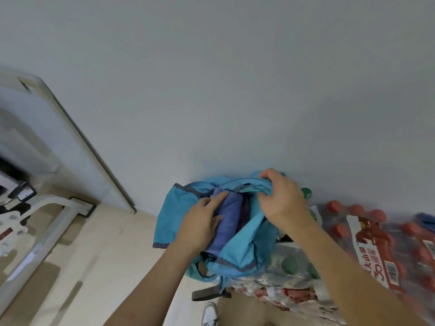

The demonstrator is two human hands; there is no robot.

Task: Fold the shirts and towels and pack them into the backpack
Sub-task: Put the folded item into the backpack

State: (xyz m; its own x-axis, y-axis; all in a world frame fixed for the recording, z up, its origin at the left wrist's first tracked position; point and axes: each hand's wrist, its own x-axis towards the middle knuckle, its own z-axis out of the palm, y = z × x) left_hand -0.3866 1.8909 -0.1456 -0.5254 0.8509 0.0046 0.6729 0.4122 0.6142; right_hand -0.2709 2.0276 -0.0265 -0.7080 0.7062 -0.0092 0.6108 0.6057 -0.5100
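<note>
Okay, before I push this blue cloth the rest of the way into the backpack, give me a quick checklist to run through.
1. Opening held wide: ok. The right hand grips the top rim of the backpack and pulls it open.
2. Cloth lined up with the opening: ok. The folded cloth sits in the mouth, partly showing.
3. Cloth kept compact: ok. The left hand rests flat on it, and no loose edges are hanging out.
4. Room deeper inside: cannot tell. The cloth and hands hide the interior.
5. Bag steady: ok. The right hand holds it, and it sits beside the bottle pack.
6. More items left to pack: cannot tell.
</note>
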